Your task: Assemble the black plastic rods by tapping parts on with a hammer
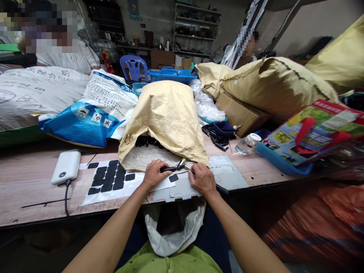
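Observation:
My right hand (203, 180) is closed round the handle of a small hammer (181, 163) with a metal shaft and a head with a yellowish end. In my left hand (155, 174) is a slim black rod-shaped part (170, 169), its tip against or just beside the hammer head; contact is unclear. Both hands are over a grey board (182, 192) at the table's front edge. Left of them lies a white sheet (98, 197) with rows of black rounded squares (107, 180). Behind the hands, a tan sack (170, 110) lies with its mouth towards me, dark pieces inside.
A white power bank (66, 167) with a cable lies left. At right are black parts (217, 138), a clear jar (248, 144) and a blue tray (284, 161). Large sacks (273, 81) line the back. A white sack (173, 242) hangs below the table edge. Two people are beyond.

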`<state>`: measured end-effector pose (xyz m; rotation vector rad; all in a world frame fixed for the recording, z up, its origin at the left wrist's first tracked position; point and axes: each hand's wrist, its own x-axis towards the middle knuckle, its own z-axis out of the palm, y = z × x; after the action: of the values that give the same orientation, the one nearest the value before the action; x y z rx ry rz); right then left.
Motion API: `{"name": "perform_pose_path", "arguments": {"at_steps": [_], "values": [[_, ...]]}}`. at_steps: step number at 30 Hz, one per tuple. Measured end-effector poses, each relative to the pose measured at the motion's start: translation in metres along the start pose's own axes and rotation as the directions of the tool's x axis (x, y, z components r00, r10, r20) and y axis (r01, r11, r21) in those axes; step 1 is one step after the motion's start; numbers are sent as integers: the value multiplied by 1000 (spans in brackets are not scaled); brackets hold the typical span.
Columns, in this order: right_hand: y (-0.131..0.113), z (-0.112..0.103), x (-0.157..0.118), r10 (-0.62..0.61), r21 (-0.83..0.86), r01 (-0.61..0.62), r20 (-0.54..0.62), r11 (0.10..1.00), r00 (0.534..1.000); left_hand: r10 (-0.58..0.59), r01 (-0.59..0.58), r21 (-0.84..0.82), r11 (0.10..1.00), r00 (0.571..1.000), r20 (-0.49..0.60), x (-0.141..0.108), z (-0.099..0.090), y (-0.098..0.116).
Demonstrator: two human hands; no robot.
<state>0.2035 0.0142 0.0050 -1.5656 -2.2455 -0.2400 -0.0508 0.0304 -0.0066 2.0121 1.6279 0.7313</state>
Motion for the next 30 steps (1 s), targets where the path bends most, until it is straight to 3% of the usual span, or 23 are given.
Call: {"name": "perform_pose_path", "arguments": {"at_steps": [30], "values": [[0, 1, 0, 3, 21, -3, 3, 1000, 1000, -7, 7, -19, 1000, 1000, 10, 1, -1, -2]]}}
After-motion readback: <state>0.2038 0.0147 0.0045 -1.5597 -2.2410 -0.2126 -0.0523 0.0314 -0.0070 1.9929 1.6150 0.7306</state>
